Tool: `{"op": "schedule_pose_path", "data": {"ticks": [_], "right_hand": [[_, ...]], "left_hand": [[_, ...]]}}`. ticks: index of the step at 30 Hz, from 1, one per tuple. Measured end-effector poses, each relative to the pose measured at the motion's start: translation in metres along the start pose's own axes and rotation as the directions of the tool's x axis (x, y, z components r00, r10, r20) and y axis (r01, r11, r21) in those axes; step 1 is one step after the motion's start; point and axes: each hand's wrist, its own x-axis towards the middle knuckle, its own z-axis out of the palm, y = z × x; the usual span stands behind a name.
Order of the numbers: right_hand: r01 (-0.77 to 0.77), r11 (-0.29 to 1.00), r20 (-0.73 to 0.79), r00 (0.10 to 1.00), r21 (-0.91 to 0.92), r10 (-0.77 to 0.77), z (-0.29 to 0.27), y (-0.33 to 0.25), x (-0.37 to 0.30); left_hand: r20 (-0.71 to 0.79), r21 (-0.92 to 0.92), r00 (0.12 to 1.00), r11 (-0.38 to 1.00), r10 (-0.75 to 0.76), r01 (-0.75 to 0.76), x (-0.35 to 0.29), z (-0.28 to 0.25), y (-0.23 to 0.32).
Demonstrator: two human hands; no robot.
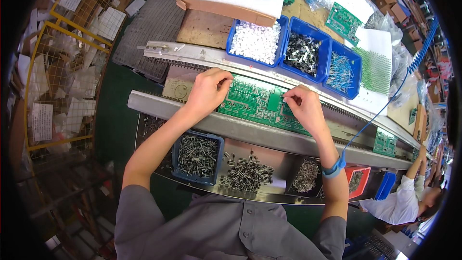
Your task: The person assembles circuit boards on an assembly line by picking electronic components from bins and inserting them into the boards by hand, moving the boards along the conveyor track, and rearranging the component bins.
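A green circuit board (250, 101) lies in the metal rail track in front of me. My left hand (210, 91) is over the board's left end, its thumb and fingers pinched together close to the upper corner. Above the right part of the board, my right hand (305, 106) also has thumb and fingertips pinched. Whatever either pinch holds is too small or hidden to make out. Around my right wrist sits a blue wrist strap (334, 167) with a coiled cord. A flat green rectangular piece (275, 99) stands out on the board between the hands.
Behind the rail are blue bins of white parts (255, 43), black-and-silver parts (302, 55) and blue-leaded parts (340, 73). Nearer me sit a blue bin (221, 161), a pile of capacitors (248, 172) and a red bin (366, 175). A co-worker (399, 204) is at right.
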Motion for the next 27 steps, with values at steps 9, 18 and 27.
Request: {"op": "schedule_pose_path", "data": {"ticks": [9,18,27], "right_hand": [[-0.007,1.0,-0.002,1.0,0.004,0.007,-0.002,0.0,0.0],[0.038,0.999,0.025,0.999,0.034,-0.039,-0.001,0.005,0.005],[0.1,0.991,-0.109,0.99,0.09,-0.09,-0.027,0.007,-0.006]], "left_hand": [[0.199,0.031,0.98,0.999,-0.021,0.015,0.014,-0.01,0.002],[0.232,0.097,0.973,0.995,-0.003,-0.02,0.018,-0.015,0.003],[0.184,0.076,0.982,0.996,0.03,-0.045,0.012,-0.009,0.004]]}}
